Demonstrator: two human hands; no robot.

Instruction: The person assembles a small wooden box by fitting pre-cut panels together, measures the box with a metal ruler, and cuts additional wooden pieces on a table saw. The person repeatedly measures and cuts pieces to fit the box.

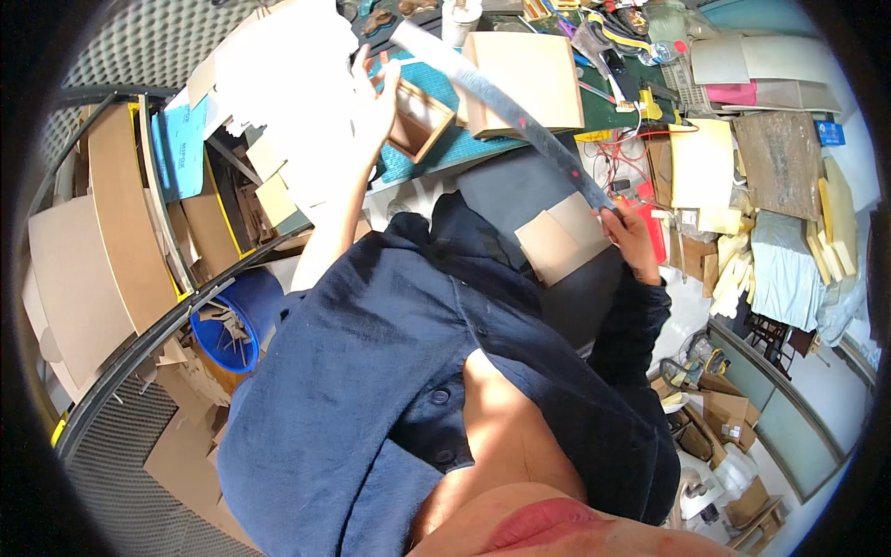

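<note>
My right hand (633,239) is closed around the near end of a long metal ruler (520,119). The ruler slants up and to the left, passing in front of a large tan cardboard box (534,79), its far end raised toward the back of the table. My left hand (376,97) is open with fingers apart, right beside a small open-topped brown box (422,119). Whether it touches that box is hard to tell. Both boxes are on a teal cutting mat (397,165).
Tools, a clear bottle (661,53) and red cables (631,153) crowd the table's right side. Brown cardboard pieces (563,239) are below the ruler, near my right hand. A blue bin (223,336) with scraps stands at my left, near leaning boards (125,204).
</note>
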